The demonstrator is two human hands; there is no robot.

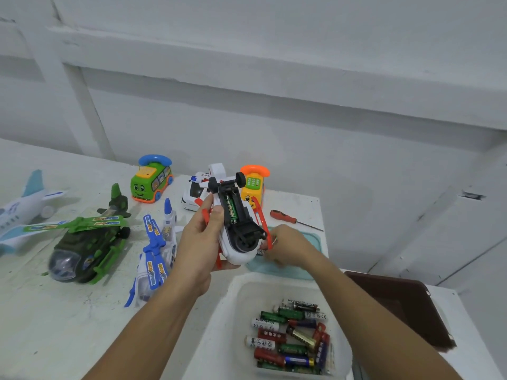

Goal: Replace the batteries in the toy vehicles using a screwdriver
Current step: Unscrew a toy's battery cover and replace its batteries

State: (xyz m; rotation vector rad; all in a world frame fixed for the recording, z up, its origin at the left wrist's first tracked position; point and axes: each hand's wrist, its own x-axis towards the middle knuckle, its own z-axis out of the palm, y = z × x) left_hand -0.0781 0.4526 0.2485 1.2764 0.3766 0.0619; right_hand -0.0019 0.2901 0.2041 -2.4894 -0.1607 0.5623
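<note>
White-painted walls are backing a scuffed white table (55, 311) where the toys are lying. The left hand (203, 242) is gripping a white toy helicopter (236, 253) with red rotor blades, thumb pressing on its side and fingers curling underneath, holding it belly-up above the table. Its black underside is facing the camera with the compartment uncovered, and 1 green battery (231, 208) is sitting inside. The right hand (288, 246) is hovering just beside the helicopter's nose, fingertips pinching a small dark piece (259, 252) (too blurred to identify). A red-handled screwdriver (284, 216) is lying on the table behind that hand, untouched, near a teal lid (312, 242). Closer to the camera, a clear tub (227, 311) is holding loose batteries (290, 341). To the left are lying a green helicopter (85, 250), a blue-and-white helicopter (156, 259) and a white airplane (22, 209); a green bus (151, 182), a police car (193, 190) and an orange phone toy (253, 185) are standing by the wall.
</note>
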